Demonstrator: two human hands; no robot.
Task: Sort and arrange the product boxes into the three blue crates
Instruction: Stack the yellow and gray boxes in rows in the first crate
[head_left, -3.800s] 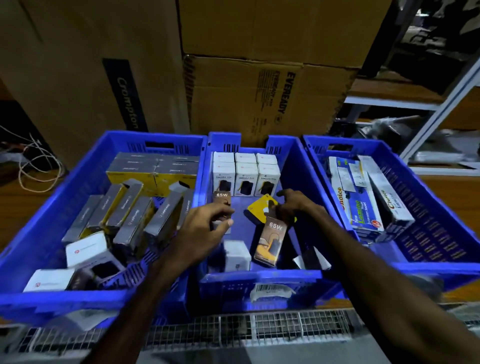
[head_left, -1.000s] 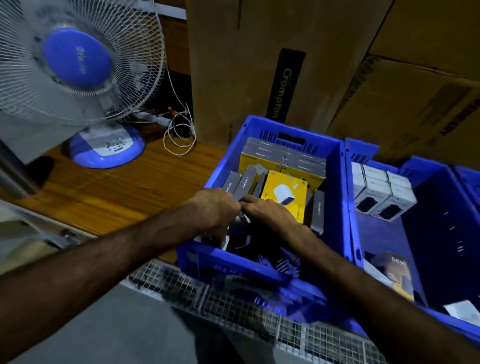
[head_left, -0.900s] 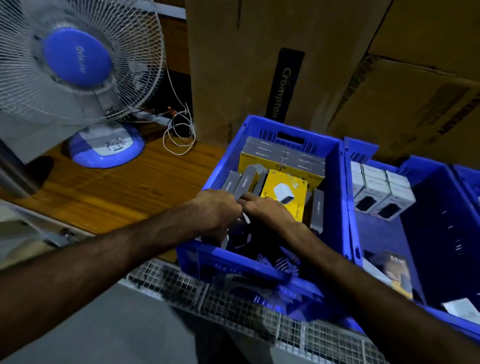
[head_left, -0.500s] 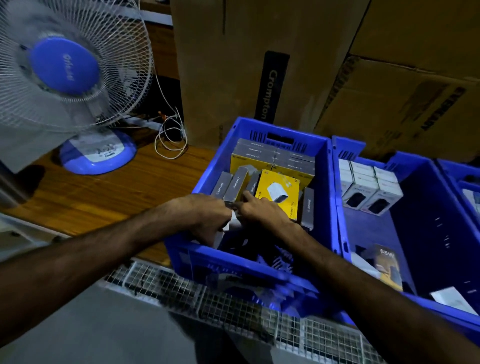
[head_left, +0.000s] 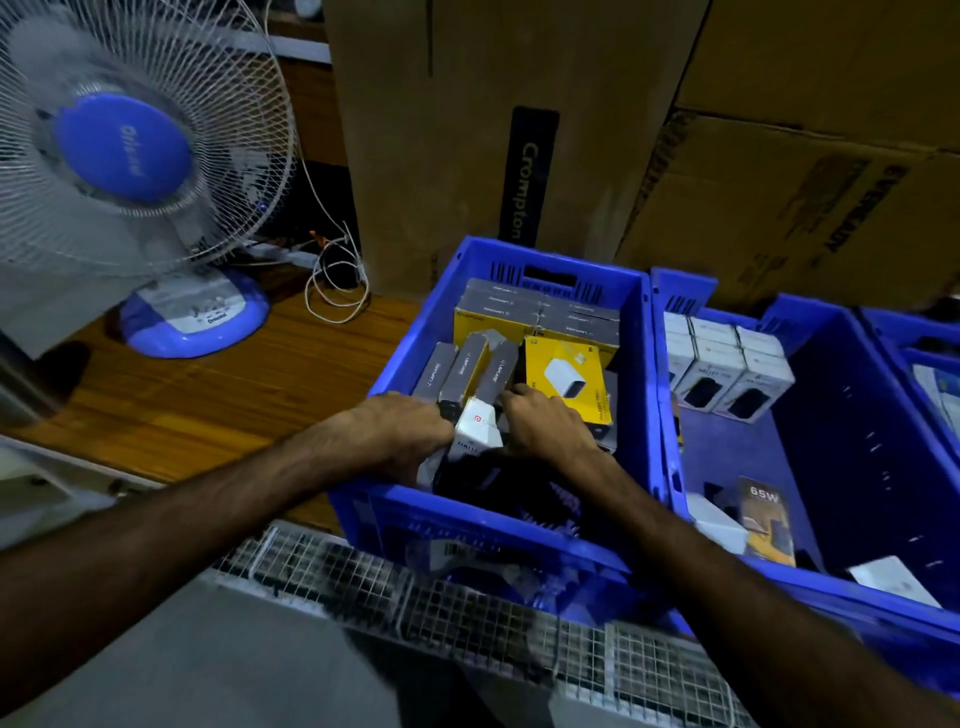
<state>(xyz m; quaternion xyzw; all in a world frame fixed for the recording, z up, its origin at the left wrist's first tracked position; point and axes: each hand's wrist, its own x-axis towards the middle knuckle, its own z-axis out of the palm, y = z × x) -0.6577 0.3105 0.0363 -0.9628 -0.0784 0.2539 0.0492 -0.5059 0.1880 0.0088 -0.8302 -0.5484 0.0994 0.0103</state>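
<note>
The left blue crate (head_left: 641, 364) holds grey-and-yellow boxes (head_left: 540, 314) stacked at the back, slim grey boxes (head_left: 470, 371) standing on end, and a yellow charger box (head_left: 569, 376). Both my hands are inside it. My left hand (head_left: 395, 431) grips a white box with a red logo (head_left: 478, 426) from the left. My right hand (head_left: 545, 423) curls its fingers round the box's right side, beside a grey box. The middle crate (head_left: 857, 415) holds white boxes (head_left: 727, 369) in a row at the back and a 65W box (head_left: 766, 519) near the front.
A third blue crate (head_left: 914, 338) shows at the right edge. A table fan (head_left: 124, 171) and a coiled white wire (head_left: 337, 280) stand on the wooden tabletop (head_left: 234, 395) to the left. Big cardboard cartons (head_left: 779, 208) rise behind the crates. A wire mesh rack (head_left: 467, 613) runs along the front.
Since 3.8 s ago both hands moved from the middle crate into the left one. In the last half second the white box has risen between my hands, showing more of itself.
</note>
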